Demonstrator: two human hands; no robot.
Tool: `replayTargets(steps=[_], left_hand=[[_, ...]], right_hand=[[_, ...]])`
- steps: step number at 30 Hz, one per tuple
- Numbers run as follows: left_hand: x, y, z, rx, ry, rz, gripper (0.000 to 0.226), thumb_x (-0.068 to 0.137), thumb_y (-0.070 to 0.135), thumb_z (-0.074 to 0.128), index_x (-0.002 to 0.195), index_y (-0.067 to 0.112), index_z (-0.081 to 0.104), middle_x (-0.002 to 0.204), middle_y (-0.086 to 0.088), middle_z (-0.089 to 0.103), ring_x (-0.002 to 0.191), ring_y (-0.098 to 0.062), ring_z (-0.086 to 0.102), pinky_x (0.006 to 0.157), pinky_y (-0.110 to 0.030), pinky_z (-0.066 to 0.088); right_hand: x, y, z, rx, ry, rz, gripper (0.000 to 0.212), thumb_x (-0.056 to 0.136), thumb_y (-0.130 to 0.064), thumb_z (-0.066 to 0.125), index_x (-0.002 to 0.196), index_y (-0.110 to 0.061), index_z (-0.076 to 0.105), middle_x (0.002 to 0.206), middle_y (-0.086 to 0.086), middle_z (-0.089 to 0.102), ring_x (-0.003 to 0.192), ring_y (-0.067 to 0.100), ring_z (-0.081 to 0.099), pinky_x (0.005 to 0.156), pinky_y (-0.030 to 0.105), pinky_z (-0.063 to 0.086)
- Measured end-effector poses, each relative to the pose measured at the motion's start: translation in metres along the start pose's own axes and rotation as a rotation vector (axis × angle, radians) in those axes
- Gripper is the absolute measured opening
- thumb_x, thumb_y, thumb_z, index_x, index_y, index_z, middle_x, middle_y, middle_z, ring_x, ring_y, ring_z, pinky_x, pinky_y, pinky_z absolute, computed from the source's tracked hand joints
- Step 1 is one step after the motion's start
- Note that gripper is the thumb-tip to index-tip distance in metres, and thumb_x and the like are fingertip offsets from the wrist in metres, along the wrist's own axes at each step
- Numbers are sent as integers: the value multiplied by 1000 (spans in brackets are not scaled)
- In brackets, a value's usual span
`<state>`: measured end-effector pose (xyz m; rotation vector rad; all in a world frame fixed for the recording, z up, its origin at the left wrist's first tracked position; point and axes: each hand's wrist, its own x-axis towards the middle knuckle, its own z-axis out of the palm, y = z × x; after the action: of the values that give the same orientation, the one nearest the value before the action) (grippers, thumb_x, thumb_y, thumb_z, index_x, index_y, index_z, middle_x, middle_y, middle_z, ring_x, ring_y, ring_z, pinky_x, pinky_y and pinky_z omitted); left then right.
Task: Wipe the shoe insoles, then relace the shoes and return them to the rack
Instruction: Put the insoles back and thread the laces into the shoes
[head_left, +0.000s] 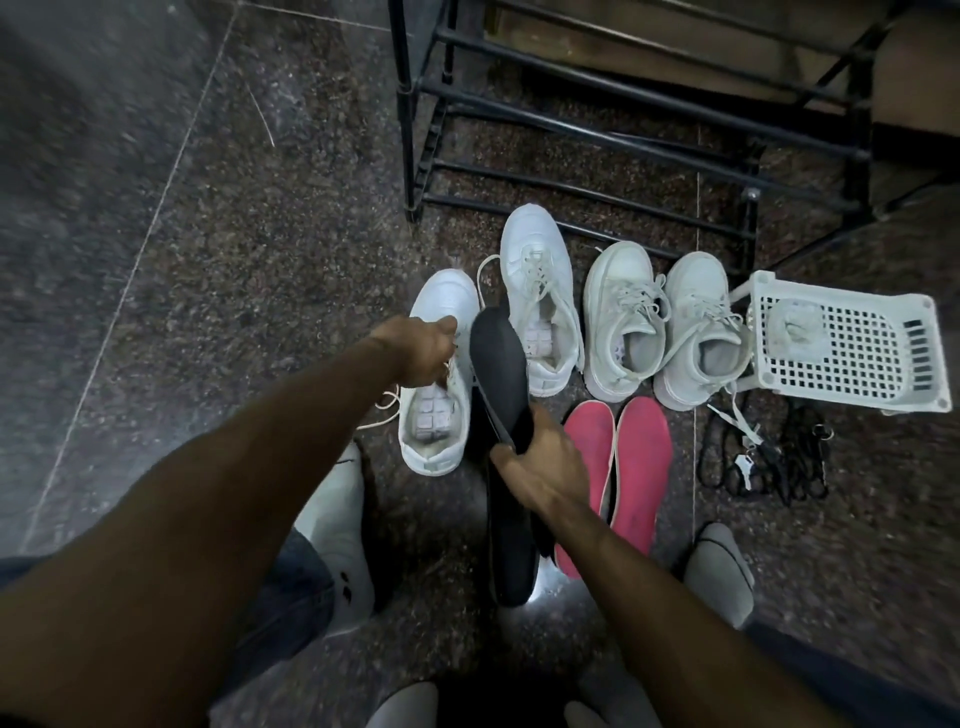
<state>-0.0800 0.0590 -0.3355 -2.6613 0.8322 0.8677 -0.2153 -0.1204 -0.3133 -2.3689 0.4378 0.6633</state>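
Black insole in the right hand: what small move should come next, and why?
Probably slide the black insole toe-first into the leftmost white shoe. The right hand grips its heel end beside that shoe, the left hand holds the shoe's tongue area, and its bare footbed shows.

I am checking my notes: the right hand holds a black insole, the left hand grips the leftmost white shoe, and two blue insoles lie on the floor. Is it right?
Not quite. The head view shows the two insoles on the floor are pink, not blue. The rest holds: the right hand holds a black insole, and the left hand grips the leftmost white shoe.
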Motion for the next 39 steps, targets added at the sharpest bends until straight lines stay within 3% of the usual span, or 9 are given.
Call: replayTargets(steps=[6, 12, 16, 21, 29, 34, 39], left_hand=[[8, 10, 0, -230, 61, -162, 43, 91, 34, 53, 121, 6, 41, 122, -16, 60, 108, -39, 60, 77, -38, 43], [2, 6, 22, -345, 167, -211, 40, 94, 36, 43, 117, 7, 56, 127, -11, 46, 105, -40, 59, 80, -44, 47], [-9, -2, 34, -432, 249, -254, 36, 94, 35, 47, 111, 5, 58, 124, -12, 51, 103, -40, 60, 79, -44, 47], [-13, -8, 44, -441, 304, -323, 38, 93, 34, 51, 114, 4, 53, 118, -16, 58, 98, -43, 62, 77, -43, 48], [-12, -24, 34, -482, 372, -456, 34, 91, 27, 51, 115, 3, 50, 114, -22, 63, 98, -47, 62, 77, -46, 48], [-15, -52, 20, -418, 414, -468, 36, 88, 29, 53, 113, 3, 54, 113, -24, 63, 99, -48, 61, 78, -47, 50], [-15, -66, 15, -431, 476, -529, 35, 87, 29, 51, 111, 4, 55, 111, -23, 64, 95, -49, 62, 77, -49, 49]], right_hand=[[-25, 18, -23, -324, -17, -94, 50, 73, -42, 57, 118, -23, 45, 120, 3, 59, 101, 35, 61, 82, 38, 48], [-20, 31, -16, -169, -11, 155, 53, 75, -40, 60, 118, -17, 41, 118, 8, 59, 104, 36, 60, 82, 37, 45], [-22, 43, 3, -195, -76, 219, 52, 74, -39, 61, 115, -16, 38, 121, 9, 55, 106, 36, 59, 88, 40, 48], [-29, 54, 20, -307, -143, 200, 56, 77, -37, 61, 120, -15, 34, 126, 8, 50, 110, 39, 57, 87, 42, 45], [-37, 44, 44, -172, -177, 189, 57, 77, -46, 62, 115, -14, 33, 125, 10, 52, 106, 38, 58, 85, 40, 45], [-34, 33, 70, -135, -247, 223, 72, 77, -45, 65, 129, -9, 31, 133, 12, 48, 113, 37, 56, 88, 40, 45], [-24, 33, 80, -163, -292, 159, 77, 78, -44, 71, 129, -7, 27, 134, 17, 45, 111, 39, 56, 87, 43, 48]])
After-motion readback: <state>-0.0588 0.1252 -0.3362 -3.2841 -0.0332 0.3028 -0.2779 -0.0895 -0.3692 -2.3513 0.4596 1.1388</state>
